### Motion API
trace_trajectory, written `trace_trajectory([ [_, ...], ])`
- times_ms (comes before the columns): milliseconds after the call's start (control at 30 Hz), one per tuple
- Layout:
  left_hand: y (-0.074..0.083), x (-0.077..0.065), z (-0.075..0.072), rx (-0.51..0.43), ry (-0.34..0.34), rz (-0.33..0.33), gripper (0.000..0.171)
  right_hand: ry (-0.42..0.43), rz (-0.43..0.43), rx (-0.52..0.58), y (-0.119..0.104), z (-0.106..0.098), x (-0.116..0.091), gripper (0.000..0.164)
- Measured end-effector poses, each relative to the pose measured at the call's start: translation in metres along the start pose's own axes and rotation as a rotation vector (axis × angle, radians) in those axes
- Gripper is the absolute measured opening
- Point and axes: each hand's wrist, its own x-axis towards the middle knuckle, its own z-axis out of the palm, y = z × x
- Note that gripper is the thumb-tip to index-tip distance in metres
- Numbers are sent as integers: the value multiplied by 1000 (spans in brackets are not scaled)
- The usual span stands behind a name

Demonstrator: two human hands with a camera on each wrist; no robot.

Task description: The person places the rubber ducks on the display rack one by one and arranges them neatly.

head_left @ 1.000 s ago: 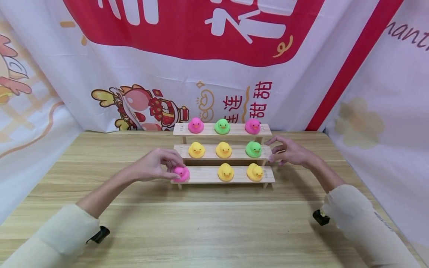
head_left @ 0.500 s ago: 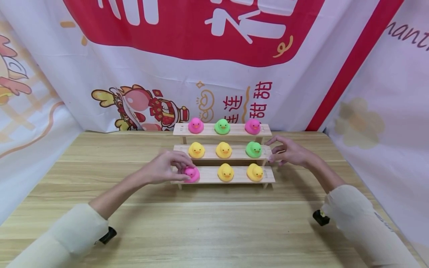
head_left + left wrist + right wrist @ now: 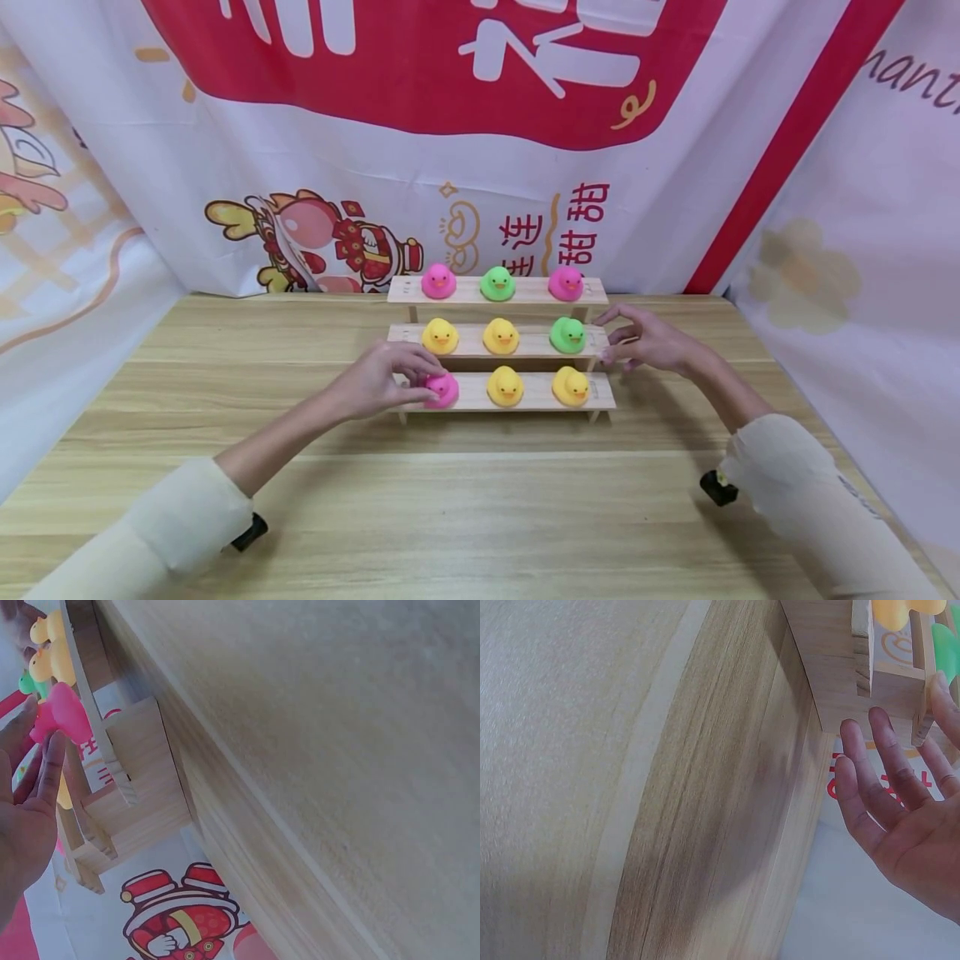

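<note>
A three-tier wooden display stand holds small rubber ducks. On its lowest tier, toward the left end, my left hand pinches a pink rubber duck between thumb and fingers; the left wrist view also has this pink duck at the fingertips. To its right on that tier sit two yellow ducks. My right hand holds the right end of the middle tier, thumb in front and index finger behind. In the right wrist view the other fingers spread loosely below that end.
Two yellow ducks and a green duck stand on the middle tier. The top tier bears a pink, a green and another pink duck. Behind the wooden table hangs a printed cloth, with cloth on both sides too.
My left hand has slid the pink duck to the right along the lowest tier, away from its left end. The right hand and the other ducks have stayed put.
</note>
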Motion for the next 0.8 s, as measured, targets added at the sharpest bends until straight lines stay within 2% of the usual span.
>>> trace_trajectory([
  [133, 0, 1, 4, 25, 27, 22, 23, 2, -5, -2, 0, 0, 0, 51],
  [500, -2, 2, 9, 14, 59, 73, 25, 3, 0, -4, -2, 0, -1, 50],
  [800, -3, 2, 11, 14, 62, 60, 28, -2, -4, 3, -1, 0, -1, 52],
])
